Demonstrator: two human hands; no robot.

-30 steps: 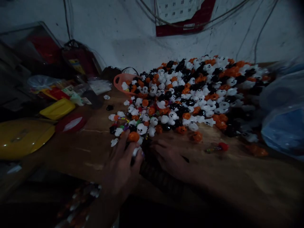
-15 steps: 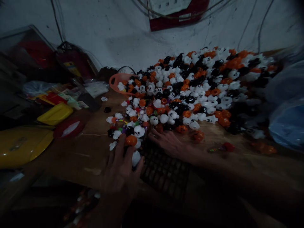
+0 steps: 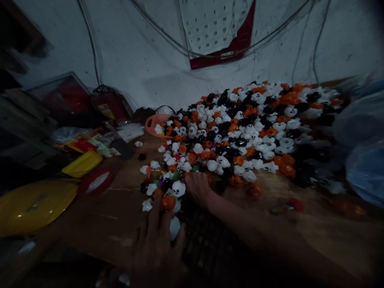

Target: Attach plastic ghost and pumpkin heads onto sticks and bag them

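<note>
My left hand (image 3: pixel 157 242) is low in the middle of the view, with a white plastic figure (image 3: pixel 174 229) held between thumb and fingers. Just beyond its fingertips lie an orange pumpkin piece (image 3: pixel 168 203) and a white ghost with a black face (image 3: pixel 178 189). My right hand (image 3: pixel 198 188) reaches into the near edge of a large heap of white, black and orange figures (image 3: pixel 252 136). Its fingers are curled, and what they hold, if anything, is hidden. Below both hands sits a dark gridded tray (image 3: pixel 207 236), hard to see in the dim light.
An orange basket (image 3: pixel 151 125) stands at the heap's left end. Yellow dishes (image 3: pixel 37 206) and a red round lid (image 3: pixel 95 182) lie left. At right are clear plastic bags (image 3: pixel 366 160) and a loose red piece (image 3: pixel 296 205). A calendar (image 3: pixel 220 32) hangs on the wall.
The view has tilted up, so the table appears lower. My right hand has gone farther into the heap's edge and its fingers have curled. My left hand keeps the same white figure.
</note>
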